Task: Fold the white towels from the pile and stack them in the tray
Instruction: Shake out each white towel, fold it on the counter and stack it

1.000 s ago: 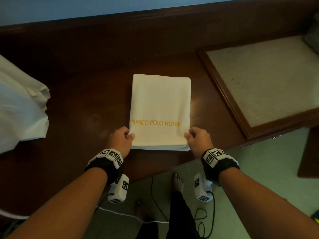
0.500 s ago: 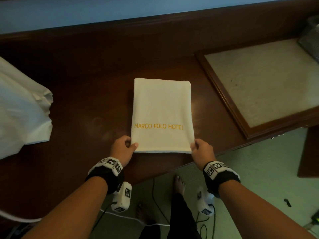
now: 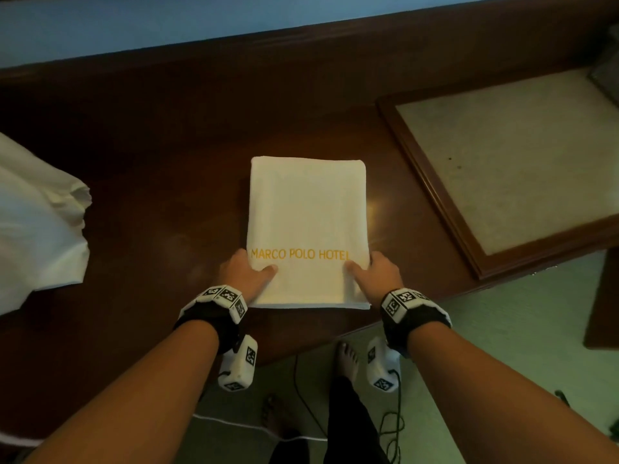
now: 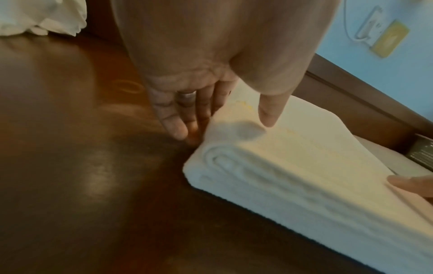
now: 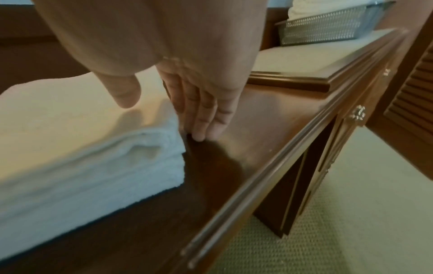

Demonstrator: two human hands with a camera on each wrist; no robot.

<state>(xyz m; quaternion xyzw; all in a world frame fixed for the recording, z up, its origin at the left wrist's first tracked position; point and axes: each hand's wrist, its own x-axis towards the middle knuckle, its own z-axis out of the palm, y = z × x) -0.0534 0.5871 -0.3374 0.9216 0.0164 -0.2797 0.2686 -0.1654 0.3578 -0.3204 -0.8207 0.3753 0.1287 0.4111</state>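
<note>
A folded white towel with orange "MARCO POLO HOTEL" lettering lies flat on the dark wooden table, near its front edge. My left hand lies against the towel's left side, my right hand against its right side. In the left wrist view the left hand's fingers are straight, tips on the table beside the towel, thumb over its top. The right wrist view shows the same: straight fingers beside the towel, thumb above it. A pile of unfolded white towels sits at the left.
A wood-framed pad covers the table's right part. On it stands a metal mesh tray with white towels inside, its corner just showing in the head view. Cables and my bare feet are on the floor below the table edge.
Both hands have slid forward from the towel's near corners along its sides. The thumbs now lie on top beside the lettering. The towel has stayed in place.
</note>
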